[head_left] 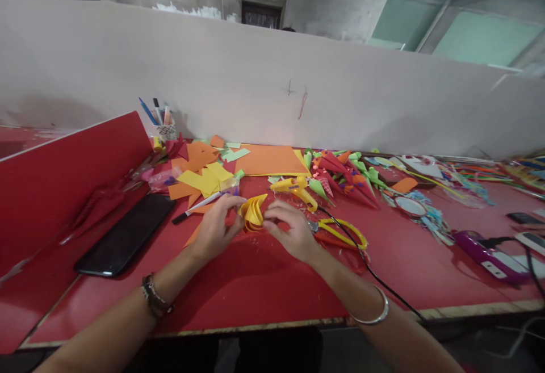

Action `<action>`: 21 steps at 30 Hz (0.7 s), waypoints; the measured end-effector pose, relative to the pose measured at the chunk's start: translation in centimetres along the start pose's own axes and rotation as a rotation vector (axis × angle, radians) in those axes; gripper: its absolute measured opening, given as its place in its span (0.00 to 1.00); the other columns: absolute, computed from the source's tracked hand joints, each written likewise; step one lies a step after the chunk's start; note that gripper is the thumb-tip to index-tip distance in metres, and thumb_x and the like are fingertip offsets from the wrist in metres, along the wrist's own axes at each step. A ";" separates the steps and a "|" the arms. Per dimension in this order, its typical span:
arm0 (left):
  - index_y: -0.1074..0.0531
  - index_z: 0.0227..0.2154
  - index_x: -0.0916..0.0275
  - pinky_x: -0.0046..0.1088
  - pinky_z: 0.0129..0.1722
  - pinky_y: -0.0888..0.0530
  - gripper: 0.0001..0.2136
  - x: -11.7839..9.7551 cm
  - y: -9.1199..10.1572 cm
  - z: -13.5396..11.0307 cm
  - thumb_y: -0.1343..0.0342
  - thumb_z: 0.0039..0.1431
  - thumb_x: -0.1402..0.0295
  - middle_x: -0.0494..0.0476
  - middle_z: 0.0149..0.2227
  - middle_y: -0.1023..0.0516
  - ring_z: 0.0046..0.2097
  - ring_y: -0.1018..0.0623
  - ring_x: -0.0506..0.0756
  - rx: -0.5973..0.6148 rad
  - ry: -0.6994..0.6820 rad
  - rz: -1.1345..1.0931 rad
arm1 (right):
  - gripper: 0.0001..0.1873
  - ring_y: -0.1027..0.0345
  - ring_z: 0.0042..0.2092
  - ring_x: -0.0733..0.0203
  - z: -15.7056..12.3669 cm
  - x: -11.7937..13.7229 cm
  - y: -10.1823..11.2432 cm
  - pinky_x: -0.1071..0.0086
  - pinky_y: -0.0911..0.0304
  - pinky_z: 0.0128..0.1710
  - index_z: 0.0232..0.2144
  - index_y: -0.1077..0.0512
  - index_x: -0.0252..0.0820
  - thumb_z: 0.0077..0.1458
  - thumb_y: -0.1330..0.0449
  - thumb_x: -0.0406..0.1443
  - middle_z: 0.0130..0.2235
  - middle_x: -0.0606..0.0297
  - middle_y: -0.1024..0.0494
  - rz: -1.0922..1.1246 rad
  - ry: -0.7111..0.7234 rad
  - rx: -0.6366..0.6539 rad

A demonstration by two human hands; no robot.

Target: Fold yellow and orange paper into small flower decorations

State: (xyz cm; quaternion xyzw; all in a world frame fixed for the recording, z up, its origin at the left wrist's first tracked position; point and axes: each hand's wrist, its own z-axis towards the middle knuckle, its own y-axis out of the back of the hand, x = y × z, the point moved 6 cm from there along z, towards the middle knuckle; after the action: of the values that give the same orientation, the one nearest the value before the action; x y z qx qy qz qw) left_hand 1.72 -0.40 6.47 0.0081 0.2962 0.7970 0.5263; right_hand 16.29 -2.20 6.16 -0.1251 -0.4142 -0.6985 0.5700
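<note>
Between my two hands is a curled piece of yellow foam or paper (pixel 254 212), bent into several loops. My left hand (pixel 219 222) pinches its left side with thumb and forefinger. At its right edge my right hand (pixel 292 228) has its fingers bent together close to the loops; whether the fingertips grip it is hard to make out. A yellow hot glue gun (pixel 297 187) lies just beyond my right hand. Yellow-handled scissors (pixel 343 231) rest to the right of that hand. A marker (pixel 196 209) lies to the left of my left hand.
Yellow strips (pixel 206 180) and orange sheets (pixel 270 160) lie behind the hands. Red and green paper cones (pixel 340 171) are heaped at back right. A black phone (pixel 128 234) lies left, a purple power strip (pixel 489 256) right. The glue gun's black cord (pixel 370 268) crosses the red table (pixel 272 288).
</note>
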 end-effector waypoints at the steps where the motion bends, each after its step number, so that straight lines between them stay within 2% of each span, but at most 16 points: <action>1: 0.37 0.37 0.63 0.23 0.29 0.32 0.07 0.0 0.0 0.0 0.52 0.55 0.75 0.53 0.29 0.29 0.30 0.30 0.49 0.008 -0.004 0.006 | 0.06 0.38 0.31 0.65 0.0 0.0 0.0 0.70 0.39 0.32 0.28 0.32 0.42 0.53 0.46 0.37 0.29 0.65 0.33 -0.008 -0.006 0.001; 4: 0.36 0.37 0.62 0.24 0.30 0.32 0.06 -0.2 0.2 0.1 0.52 0.55 0.75 0.53 0.29 0.30 0.30 0.30 0.49 -0.016 -0.020 0.037 | 0.06 0.38 0.31 0.65 0.2 -0.2 0.1 0.70 0.40 0.32 0.26 0.32 0.41 0.53 0.46 0.36 0.28 0.65 0.33 -0.006 -0.017 0.015; 6: 0.37 0.37 0.62 0.24 0.31 0.32 0.07 -0.3 0.8 0.3 0.53 0.56 0.75 0.53 0.30 0.30 0.32 0.30 0.50 -0.094 -0.036 0.058 | 0.05 0.38 0.30 0.66 0.2 -0.4 0.3 0.70 0.40 0.31 0.25 0.33 0.41 0.52 0.46 0.34 0.27 0.66 0.33 -0.001 -0.027 0.005; 9: 0.38 0.39 0.62 0.24 0.31 0.32 0.08 -0.5 1.7 0.5 0.52 0.55 0.76 0.53 0.32 0.30 0.31 0.31 0.49 -0.217 -0.070 0.060 | 0.04 0.39 0.29 0.66 0.3 -0.9 0.9 0.71 0.41 0.30 0.24 0.35 0.41 0.50 0.46 0.32 0.27 0.67 0.34 0.004 -0.053 -0.056; 12: 0.38 0.39 0.62 0.23 0.30 0.32 0.09 -0.3 1.9 0.6 0.52 0.55 0.77 0.51 0.30 0.32 0.30 0.32 0.48 -0.253 -0.074 0.049 | 0.05 0.40 0.30 0.66 0.4 -1.4 1.6 0.72 0.42 0.29 0.23 0.36 0.41 0.50 0.48 0.31 0.26 0.67 0.35 0.011 -0.092 -0.125; 16: 0.38 0.39 0.63 0.23 0.29 0.33 0.09 -0.2 1.9 0.6 0.52 0.54 0.77 0.51 0.28 0.32 0.29 0.32 0.48 -0.240 -0.068 0.072 | 0.05 0.41 0.28 0.67 0.2 -1.5 2.0 0.73 0.43 0.28 0.25 0.38 0.41 0.52 0.49 0.33 0.26 0.68 0.36 0.048 -0.138 -0.195; 21: 0.38 0.37 0.62 0.27 0.30 0.33 0.08 -1.3 1.0 0.4 0.51 0.53 0.77 0.53 0.28 0.29 0.29 0.30 0.50 -0.082 -0.242 0.135 | 0.05 0.40 0.29 0.66 0.1 -0.9 0.6 0.72 0.42 0.28 0.29 0.35 0.42 0.50 0.44 0.37 0.29 0.66 0.35 0.068 -0.128 -0.068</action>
State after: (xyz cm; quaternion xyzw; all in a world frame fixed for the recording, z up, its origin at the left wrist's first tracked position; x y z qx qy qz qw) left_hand 1.60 -1.61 7.69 0.1025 0.1967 0.8352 0.5032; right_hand 17.03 -1.53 5.92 -0.2028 -0.4215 -0.6830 0.5610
